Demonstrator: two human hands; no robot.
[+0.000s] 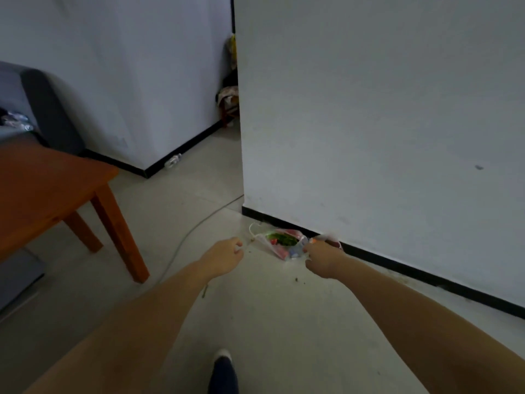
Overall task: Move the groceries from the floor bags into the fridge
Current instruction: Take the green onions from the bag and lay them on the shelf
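Both arms reached down toward a plastic bag (279,243) lying on the floor (255,308) against the wall's dark skirting. The right hand (322,258) was curled at the bag's near edge, seemingly pinching the plastic (the blur made it hard to be sure). The left hand (224,255) hung just beside the bag, fingers loosely bent, holding nothing. Greens and something red showed inside.
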